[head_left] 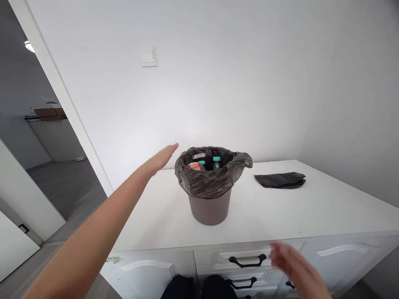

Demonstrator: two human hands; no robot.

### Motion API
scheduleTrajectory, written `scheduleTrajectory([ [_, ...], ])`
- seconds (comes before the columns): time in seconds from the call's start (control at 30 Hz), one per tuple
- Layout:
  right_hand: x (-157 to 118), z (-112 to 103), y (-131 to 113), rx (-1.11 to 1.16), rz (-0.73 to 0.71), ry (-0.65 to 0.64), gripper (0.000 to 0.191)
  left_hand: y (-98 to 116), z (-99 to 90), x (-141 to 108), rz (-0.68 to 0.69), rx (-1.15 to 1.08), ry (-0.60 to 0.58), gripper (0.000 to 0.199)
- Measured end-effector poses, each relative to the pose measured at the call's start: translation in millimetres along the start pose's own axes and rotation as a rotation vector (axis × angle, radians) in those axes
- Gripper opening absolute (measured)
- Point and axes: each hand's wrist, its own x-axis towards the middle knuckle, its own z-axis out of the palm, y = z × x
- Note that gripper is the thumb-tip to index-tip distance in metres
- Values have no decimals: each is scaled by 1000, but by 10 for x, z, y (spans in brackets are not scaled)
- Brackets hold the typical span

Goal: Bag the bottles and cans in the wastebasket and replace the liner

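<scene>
Left hand (163,157) empty, flat beside the bin (210,211); right hand (291,261) too blurry to tell. Bin bag (204,185) on, untied, bottles (217,161) inside; other bag (279,180) still folded.

A plain white wall (233,91) carries a square light switch (149,57), the surface glowing brighter beneath it. Against the wall stands a white cabinet (149,276) with panelled fronts and black handles (247,265), topped by a smooth white worktop (271,216). Left, a white door frame (65,99) opens onto a dimmer room with grey flooring (84,187), a lit ceiling lamp (29,46) and a brown box (46,113).
</scene>
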Motion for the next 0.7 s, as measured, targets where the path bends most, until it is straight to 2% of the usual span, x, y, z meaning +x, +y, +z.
scheduleTrajectory([
  [0.1,483,181,-712,126,-65,-105,82,-304,50,-113,-317,-211,-229,69],
  [0.17,774,362,-1167,186,-96,-163,83,-410,124,-182,-425,-377,-361,74],
  [0.23,1034,559,-1517,192,-78,-212,83,-437,197,-219,-462,-496,-388,72],
  [0.33,1362,797,-1830,111,-67,-236,71,-371,250,-192,-429,-540,-319,50],
  [0.43,1598,913,-2023,12,-145,-232,37,-215,201,-79,-334,-521,-229,34],
  [0.5,1696,953,-2160,-9,-214,-197,23,-57,122,20,-237,-488,-157,31],
  [0.6,1755,1050,-2403,-42,-316,-179,18,259,20,151,-89,-398,-72,23],
  [0.7,1699,1244,-2626,-127,-385,-280,17,598,52,206,14,-332,-102,20],
])
